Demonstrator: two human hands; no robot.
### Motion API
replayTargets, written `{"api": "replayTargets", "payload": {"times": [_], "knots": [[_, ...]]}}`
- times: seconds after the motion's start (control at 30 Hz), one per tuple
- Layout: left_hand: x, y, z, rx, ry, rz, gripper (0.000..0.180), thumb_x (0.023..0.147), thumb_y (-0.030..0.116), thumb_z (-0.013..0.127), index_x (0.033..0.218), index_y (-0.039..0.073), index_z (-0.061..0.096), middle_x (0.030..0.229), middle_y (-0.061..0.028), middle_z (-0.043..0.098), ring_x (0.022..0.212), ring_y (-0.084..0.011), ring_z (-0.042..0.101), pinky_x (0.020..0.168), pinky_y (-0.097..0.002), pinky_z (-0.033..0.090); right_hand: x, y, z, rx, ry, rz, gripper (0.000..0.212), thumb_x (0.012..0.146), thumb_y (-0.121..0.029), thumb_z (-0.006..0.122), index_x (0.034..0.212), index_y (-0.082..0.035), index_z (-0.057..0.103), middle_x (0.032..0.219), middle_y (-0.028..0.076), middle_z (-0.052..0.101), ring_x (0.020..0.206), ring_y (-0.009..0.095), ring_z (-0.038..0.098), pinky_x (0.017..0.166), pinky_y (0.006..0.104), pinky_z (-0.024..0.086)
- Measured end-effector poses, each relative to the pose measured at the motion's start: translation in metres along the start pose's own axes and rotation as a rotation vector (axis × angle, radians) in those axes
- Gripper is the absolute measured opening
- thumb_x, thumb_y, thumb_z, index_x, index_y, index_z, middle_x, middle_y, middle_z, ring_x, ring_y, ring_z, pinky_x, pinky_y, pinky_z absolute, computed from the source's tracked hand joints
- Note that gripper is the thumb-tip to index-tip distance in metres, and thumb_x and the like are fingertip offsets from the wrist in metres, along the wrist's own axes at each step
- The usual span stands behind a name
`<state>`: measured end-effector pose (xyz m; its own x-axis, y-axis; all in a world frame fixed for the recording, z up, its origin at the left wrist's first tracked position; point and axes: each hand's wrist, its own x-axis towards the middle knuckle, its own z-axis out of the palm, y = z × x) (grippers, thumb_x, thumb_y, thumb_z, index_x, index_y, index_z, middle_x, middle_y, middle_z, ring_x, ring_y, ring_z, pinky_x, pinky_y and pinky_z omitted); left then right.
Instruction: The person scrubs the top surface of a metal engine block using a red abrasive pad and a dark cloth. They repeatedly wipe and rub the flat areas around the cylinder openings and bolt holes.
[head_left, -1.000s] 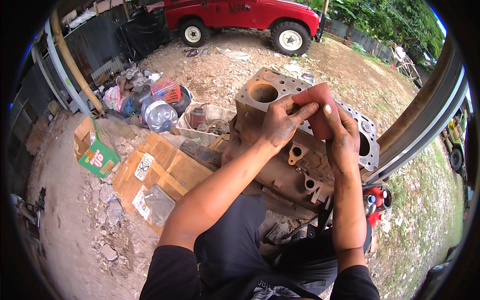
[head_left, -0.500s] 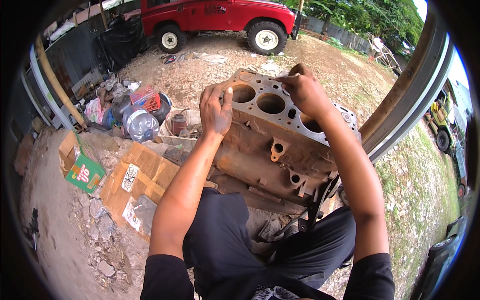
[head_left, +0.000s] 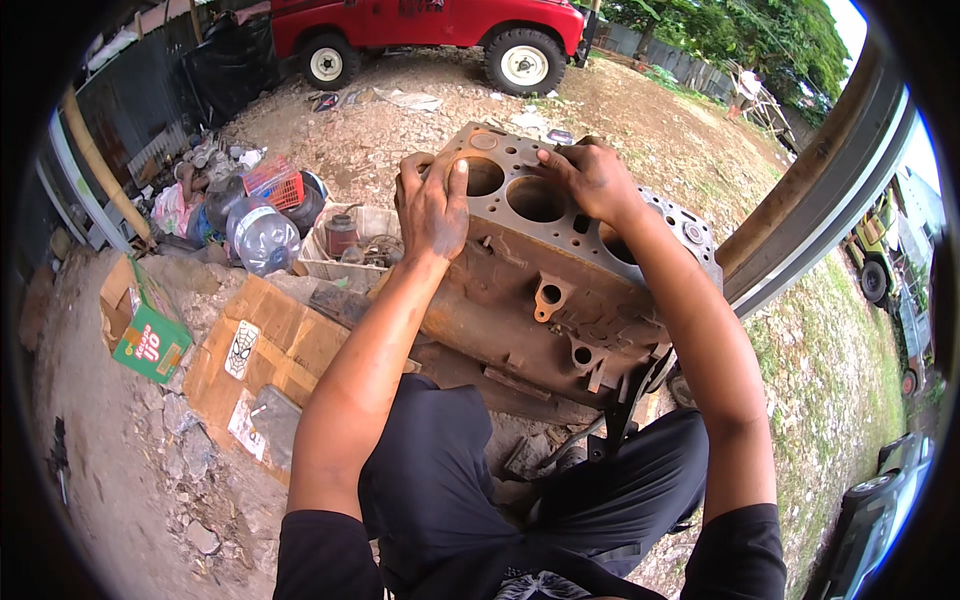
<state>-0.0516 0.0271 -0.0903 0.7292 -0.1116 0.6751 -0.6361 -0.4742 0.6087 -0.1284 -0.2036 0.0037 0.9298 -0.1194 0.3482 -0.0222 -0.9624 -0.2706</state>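
A rusty brown engine block (head_left: 540, 265) stands in front of me, its grey flat top with large round cylinder bores (head_left: 536, 200) facing up. My left hand (head_left: 436, 203) grips the block's left end, its thumb lying on the top face and its fingers bent over the edge. Across the far side of the top face reaches my right hand (head_left: 592, 180). Its fingers are curled and pressed down between the second and third bores. Whatever lies under those fingers is hidden. A lug with a hole (head_left: 549, 296) sticks out of the block's near side.
Flattened cardboard (head_left: 285, 350) and a green carton (head_left: 148, 325) lie on the dirt at left. Behind them are a crate of parts (head_left: 345, 245) and a clear plastic jug (head_left: 264, 237). A post (head_left: 815, 180) rises at right; a red vehicle (head_left: 430, 25) is parked beyond.
My right hand has come down from a raised pinch and moved slightly left along the block's top. My left hand stays on the left end. The whole view has shifted a little.
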Motion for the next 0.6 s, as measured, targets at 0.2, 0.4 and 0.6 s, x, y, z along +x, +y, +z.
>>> {"api": "replayTargets", "payload": {"times": [0.2, 0.4, 0.6], "knots": [[-0.002, -0.011, -0.006, 0.024, -0.008, 0.076, 0.047, 0.112, 0.039, 0.054, 0.135, 0.002, 0.07, 0.138, -0.0244, 0.055, 0.127, -0.0432, 0.056, 0.113, -0.0516, 0.043, 0.006, 0.0, -0.011, 0.123, 0.109, -0.065, 0.034, 0.077, -0.021, 0.094, 0.107, -0.012, 0.082, 0.101, 0.018, 0.075, 0.095, 0.038, 0.074, 0.091, 0.0489, 0.06], [-0.003, -0.007, -0.005, -0.047, 0.009, 0.051, 0.044, 0.11, 0.036, 0.058, 0.134, 0.001, 0.07, 0.14, -0.0247, 0.054, 0.126, -0.0454, 0.059, 0.109, -0.0516, 0.048, 0.009, -0.015, -0.021, -0.02, -0.028, -0.048, 0.04, 0.072, -0.024, 0.096, 0.108, -0.014, 0.081, 0.108, 0.019, 0.079, 0.106, 0.038, 0.076, 0.095, 0.0481, 0.061], [-0.005, -0.004, -0.012, -0.033, -0.025, 0.062, 0.043, 0.11, 0.034, 0.057, 0.137, 0.002, 0.068, 0.141, -0.0247, 0.053, 0.125, -0.046, 0.06, 0.109, -0.0523, 0.049, 0.024, -0.043, -0.023, -0.318, -0.11, -0.126, 0.042, 0.072, -0.025, 0.093, 0.111, -0.014, 0.08, 0.095, 0.014, 0.081, 0.096, 0.036, 0.078, 0.086, 0.0445, 0.061]]}}
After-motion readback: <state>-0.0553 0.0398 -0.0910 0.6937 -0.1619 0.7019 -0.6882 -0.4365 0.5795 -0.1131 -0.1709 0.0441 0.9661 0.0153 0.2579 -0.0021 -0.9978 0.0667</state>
